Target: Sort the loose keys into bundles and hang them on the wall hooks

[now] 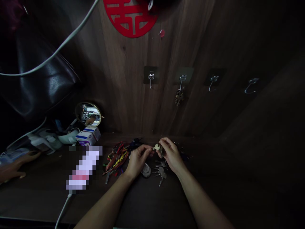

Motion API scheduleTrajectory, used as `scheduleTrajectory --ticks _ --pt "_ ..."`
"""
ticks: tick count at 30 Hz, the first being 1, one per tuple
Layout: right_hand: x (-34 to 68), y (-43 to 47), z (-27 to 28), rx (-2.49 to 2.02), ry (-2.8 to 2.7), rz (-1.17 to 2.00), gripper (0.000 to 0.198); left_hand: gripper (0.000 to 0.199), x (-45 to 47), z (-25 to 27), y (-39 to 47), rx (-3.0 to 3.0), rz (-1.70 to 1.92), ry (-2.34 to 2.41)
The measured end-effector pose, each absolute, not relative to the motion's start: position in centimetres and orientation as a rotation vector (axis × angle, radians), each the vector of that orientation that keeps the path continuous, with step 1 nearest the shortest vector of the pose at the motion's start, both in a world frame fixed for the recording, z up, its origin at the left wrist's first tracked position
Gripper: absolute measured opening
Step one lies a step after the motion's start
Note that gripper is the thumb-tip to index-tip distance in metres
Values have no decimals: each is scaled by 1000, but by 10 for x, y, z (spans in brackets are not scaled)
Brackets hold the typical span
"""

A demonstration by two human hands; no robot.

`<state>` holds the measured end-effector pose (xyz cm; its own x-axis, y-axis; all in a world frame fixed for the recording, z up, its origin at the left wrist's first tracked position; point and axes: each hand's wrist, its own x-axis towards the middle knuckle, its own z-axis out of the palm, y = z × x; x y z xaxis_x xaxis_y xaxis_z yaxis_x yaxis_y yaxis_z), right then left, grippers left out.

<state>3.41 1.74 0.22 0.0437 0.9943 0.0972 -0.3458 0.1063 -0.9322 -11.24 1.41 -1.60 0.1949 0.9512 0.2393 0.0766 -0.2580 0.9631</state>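
Observation:
A brass-coloured key [157, 147] is held between my two hands above the dark tabletop. The fingertips of my left hand [138, 160] pinch its blade end. My right hand [169, 154] is closed around the head end, with another key hanging below its fingers. Beneath my hands lies a bunch of silver keys [162, 172], and beside it a round metal piece [146, 170]. To the left of my left hand is a tangle of red and yellow cords [118, 159] with keys among them. Dark items partly hidden behind my right hand are hard to make out.
Hooks line the wooden wall; one carries a key bunch [178, 97]. At left are a round mirror [88, 114], small boxes [87, 136], a black leather bag [43, 76] and a blurred-out phone-like object [84, 168] on a cable. Another person's hand [20, 165] rests there.

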Motion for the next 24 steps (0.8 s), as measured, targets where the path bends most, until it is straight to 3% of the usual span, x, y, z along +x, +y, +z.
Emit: scheduleTrajectory --ticks 12,19,24 --pt "35 17 0 -945 -1005 1302 30 25 -116 -7 11 1900 1322 1083" --pt "34 18 -3 -963 -959 1290 33 41 -113 -12 9 2120 1331 936" --pt "31 17 -2 -1001 -980 1303 33 40 -113 -16 12 2141 1310 941"
